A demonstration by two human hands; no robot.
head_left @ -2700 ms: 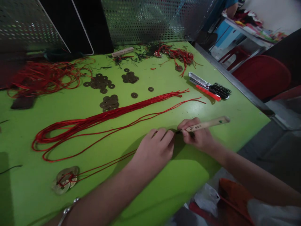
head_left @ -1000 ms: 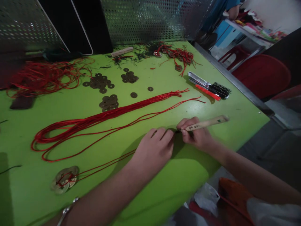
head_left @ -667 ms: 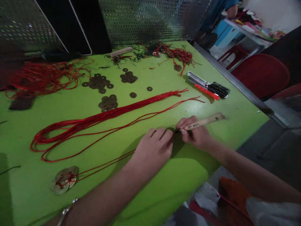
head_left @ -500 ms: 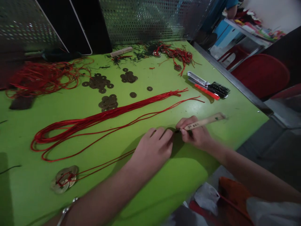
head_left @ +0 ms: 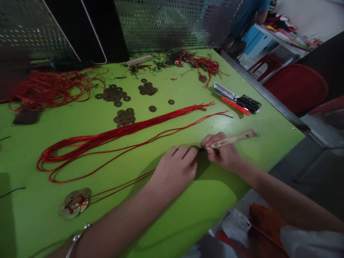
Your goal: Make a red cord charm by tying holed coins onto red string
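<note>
The wooden-handled tool (head_left: 233, 138) lies slanted in the right hand (head_left: 223, 154), its working tip pointing left to where both hands meet near the front edge of the green desk (head_left: 188, 215). It looks light and stiff, best held low on the handle near the tip, as the right grip has it now, clenched round it. The left hand (head_left: 174, 171) presses down with curled fingers on the end of a thin red cord (head_left: 120, 186); whether it pinches the cord I cannot tell, since the fingers hide it. The cord is soft and limp, likely to slip unless pinned close to the tip. It trails left to a cluster of brass coins (head_left: 74, 203). Against the earlier frames both hands sit almost unchanged; the handle's far end has dipped slightly.
</note>
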